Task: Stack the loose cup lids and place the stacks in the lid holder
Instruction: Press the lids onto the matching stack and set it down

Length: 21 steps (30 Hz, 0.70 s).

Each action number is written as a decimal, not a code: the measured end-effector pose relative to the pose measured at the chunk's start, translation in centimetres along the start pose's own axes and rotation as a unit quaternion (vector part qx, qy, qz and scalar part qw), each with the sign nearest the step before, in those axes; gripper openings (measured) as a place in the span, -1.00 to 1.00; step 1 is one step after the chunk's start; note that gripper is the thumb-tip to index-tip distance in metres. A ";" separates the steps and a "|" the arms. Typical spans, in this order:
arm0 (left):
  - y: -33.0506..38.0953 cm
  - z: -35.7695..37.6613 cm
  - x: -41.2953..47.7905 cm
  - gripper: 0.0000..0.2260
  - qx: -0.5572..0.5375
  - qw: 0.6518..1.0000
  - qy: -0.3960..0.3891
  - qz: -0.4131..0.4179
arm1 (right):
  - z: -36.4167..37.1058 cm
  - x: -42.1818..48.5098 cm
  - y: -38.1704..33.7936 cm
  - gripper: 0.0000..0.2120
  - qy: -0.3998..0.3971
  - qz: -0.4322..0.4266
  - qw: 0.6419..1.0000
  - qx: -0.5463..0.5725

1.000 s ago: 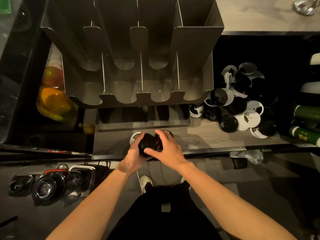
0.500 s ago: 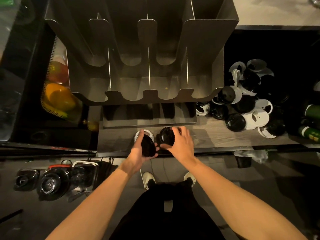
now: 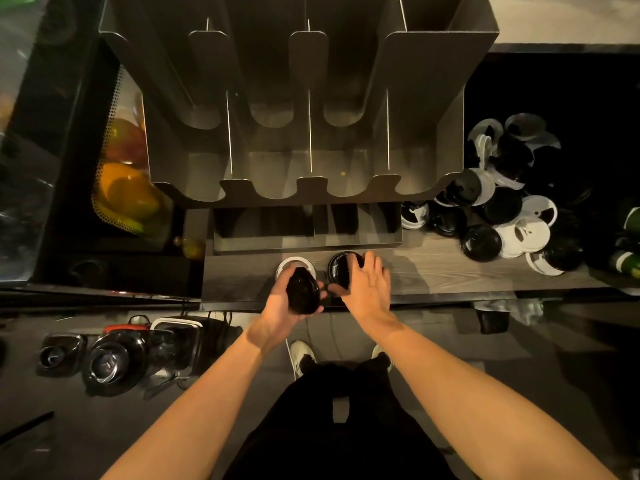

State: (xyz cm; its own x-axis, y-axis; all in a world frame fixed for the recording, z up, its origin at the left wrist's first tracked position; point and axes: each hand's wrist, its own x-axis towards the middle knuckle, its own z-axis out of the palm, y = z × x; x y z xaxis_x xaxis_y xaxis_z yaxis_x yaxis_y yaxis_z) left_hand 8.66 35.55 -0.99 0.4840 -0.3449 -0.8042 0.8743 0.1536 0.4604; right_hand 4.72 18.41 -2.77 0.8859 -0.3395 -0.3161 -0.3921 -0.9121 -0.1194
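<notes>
My left hand (image 3: pixel 277 308) holds a black lid stack (image 3: pixel 302 294) tilted on edge above the shelf's front. My right hand (image 3: pixel 363 291) hovers just right of it with fingers relaxed, over a black lid (image 3: pixel 338 271) lying flat on the wooden shelf (image 3: pixel 433 268). A white lid (image 3: pixel 294 264) lies flat behind my left hand. The grey metal lid holder (image 3: pixel 304 192) with several slots stands behind, its slots holding no lids. A pile of loose black and white lids (image 3: pixel 509 209) sits to the right.
A perforated basket with fruit (image 3: pixel 124 188) hangs left of the holder. Blender jugs (image 3: pixel 110 362) stand on the floor at lower left. Green bottles (image 3: pixel 630 237) lie at the far right edge. A low tray (image 3: pixel 304 230) sits under the holder's front.
My hands came apart: the left kept the black lid stack and tipped it on edge, while the right let go and moved right over the flat black lid.
</notes>
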 end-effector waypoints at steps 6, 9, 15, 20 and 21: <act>-0.1 0.0 0.1 -0.51 0.009 1.000 -0.010 0.000 | -0.6 0.2 -1.0 -0.37 -0.017 -0.016 1.000 0.011; 0.2 0.0 0.0 -0.51 0.010 1.000 -0.010 0.004 | -0.8 0.3 -1.2 -0.46 -0.013 -0.013 1.000 0.014; 0.2 -0.1 0.0 -0.49 0.017 1.000 -0.011 0.009 | -2.0 1.5 -1.7 -0.43 -0.054 -0.003 0.998 0.024; 0.5 0.7 -0.5 -0.55 0.007 1.000 -0.014 0.007 | -2.4 1.9 -1.5 -0.34 -0.075 -0.012 0.997 0.017; 0.6 0.8 -0.6 -0.55 0.012 1.000 -0.014 0.009 | -2.3 1.9 -1.3 -0.31 -0.073 -0.018 0.997 0.016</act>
State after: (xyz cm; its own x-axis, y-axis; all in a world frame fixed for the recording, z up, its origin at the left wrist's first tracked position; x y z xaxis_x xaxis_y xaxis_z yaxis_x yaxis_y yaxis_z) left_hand 8.89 35.09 0.06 0.4985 -0.3689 -0.7845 0.8640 0.1378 0.4842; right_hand 7.44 18.39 -1.00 0.8545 -0.2684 -0.4447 -0.3711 -0.9145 -0.1612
